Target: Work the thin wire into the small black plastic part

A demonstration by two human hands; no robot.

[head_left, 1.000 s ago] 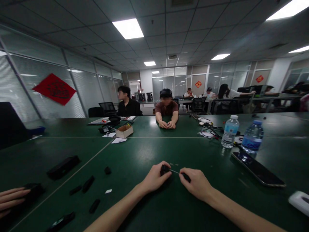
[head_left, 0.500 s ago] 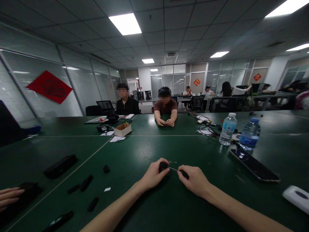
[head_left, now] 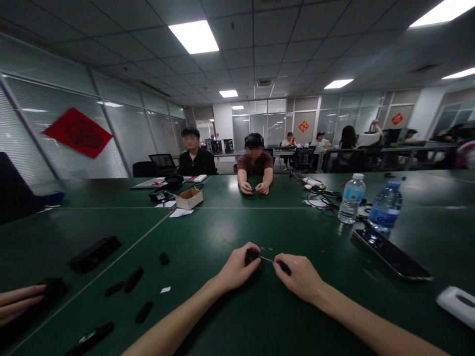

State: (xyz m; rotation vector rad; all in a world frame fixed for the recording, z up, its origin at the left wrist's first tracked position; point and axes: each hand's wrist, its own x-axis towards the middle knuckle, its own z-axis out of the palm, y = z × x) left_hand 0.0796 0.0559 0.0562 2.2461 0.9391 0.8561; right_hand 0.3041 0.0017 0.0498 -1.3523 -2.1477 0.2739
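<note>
My left hand (head_left: 236, 269) rests on the green table (head_left: 208, 232), its fingers closed round a small black part (head_left: 252, 256). My right hand (head_left: 300, 278) pinches a thin tool (head_left: 276, 262) with a dark handle, and the tool's fine metal tip meets the black part. The two hands sit close together at the table's near middle.
Several small black pieces (head_left: 134, 279) and a black case (head_left: 95, 253) lie at left, near another person's fingers (head_left: 17, 301). A phone (head_left: 392, 257), two water bottles (head_left: 385, 207) and a white device (head_left: 457, 305) lie at right. Two people sit across, by a cardboard box (head_left: 189, 199).
My hands have barely moved and keep the same grips. The view dropped slightly a second ago. The other person's fingers at left shifted a little.
</note>
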